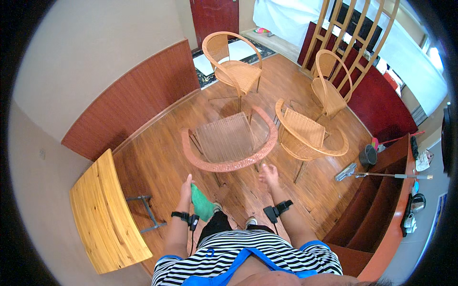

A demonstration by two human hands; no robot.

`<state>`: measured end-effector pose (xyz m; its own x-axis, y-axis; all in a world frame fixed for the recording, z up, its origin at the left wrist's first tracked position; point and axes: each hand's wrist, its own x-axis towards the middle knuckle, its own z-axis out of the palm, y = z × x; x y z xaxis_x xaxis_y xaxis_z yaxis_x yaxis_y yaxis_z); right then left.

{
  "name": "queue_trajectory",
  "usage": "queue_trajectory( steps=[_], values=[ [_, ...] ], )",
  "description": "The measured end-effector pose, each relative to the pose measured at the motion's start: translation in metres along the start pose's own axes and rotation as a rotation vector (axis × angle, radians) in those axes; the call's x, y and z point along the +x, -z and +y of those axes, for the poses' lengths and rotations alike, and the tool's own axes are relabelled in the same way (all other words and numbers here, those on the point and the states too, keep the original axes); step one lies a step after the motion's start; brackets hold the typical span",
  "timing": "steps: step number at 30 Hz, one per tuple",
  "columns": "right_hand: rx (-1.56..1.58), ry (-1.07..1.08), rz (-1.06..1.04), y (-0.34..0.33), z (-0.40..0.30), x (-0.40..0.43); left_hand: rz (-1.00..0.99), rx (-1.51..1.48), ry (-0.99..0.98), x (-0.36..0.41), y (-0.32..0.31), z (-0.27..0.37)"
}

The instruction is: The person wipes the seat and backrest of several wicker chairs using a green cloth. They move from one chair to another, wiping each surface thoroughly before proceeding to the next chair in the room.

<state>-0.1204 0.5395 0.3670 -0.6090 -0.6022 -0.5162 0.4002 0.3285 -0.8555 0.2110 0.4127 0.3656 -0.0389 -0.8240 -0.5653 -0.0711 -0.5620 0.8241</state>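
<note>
My left hand grips a green cloth, which hangs down beside my leg. Empty, with its fingers loosely apart, my right hand hovers just behind a wicker armchair. That armchair has a reddish-brown curved back rail and a greyish-brown woven seat, and its back is towards me. Neither hand appears to touch the rail. Close to its right stands a tan wicker armchair, also seen from behind. Each of my wrists wears a black strap with a small device and a cable.
Two more tan wicker chairs, one by the doorway and one by a wooden lattice, stand farther off. A wooden table is at left. At right are a flat mop, a grey bin and dark red shelves.
</note>
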Motion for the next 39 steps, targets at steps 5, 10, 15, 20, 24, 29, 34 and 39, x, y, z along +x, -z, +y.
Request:
queue_trajectory(
  steps=[5,10,15,20,24,29,34,39],
  values=[
    [0.056,-0.155,0.192,-0.071,-0.028,0.036,-0.012,0.069,0.049,0.108,0.032,0.015],
    [-0.507,0.004,0.551,-0.093,0.009,0.08,-0.214,0.126,0.029,0.177,0.005,0.026],
    [-0.643,-0.062,0.666,-0.104,-0.009,0.061,-0.361,-0.26,0.197,0.187,-0.003,0.02],
    [-0.715,-0.09,0.6,-0.111,0.002,0.054,-0.278,-0.423,0.152,0.17,0.015,0.017],
    [-0.724,0.114,0.503,-0.11,0.049,0.053,-0.321,-0.344,0.125,0.179,0.046,0.015],
    [-0.571,0.171,0.542,-0.189,0.04,-0.019,-0.147,-0.406,0.087,0.18,0.124,-0.01],
    [-0.622,0.214,0.237,-0.208,0.053,-0.038,-0.057,-0.421,0.138,0.162,0.194,-0.03],
    [-0.657,0.177,-0.298,-0.237,0.068,-0.023,-0.014,-0.497,0.166,0.125,0.242,-0.022]
  ],
)
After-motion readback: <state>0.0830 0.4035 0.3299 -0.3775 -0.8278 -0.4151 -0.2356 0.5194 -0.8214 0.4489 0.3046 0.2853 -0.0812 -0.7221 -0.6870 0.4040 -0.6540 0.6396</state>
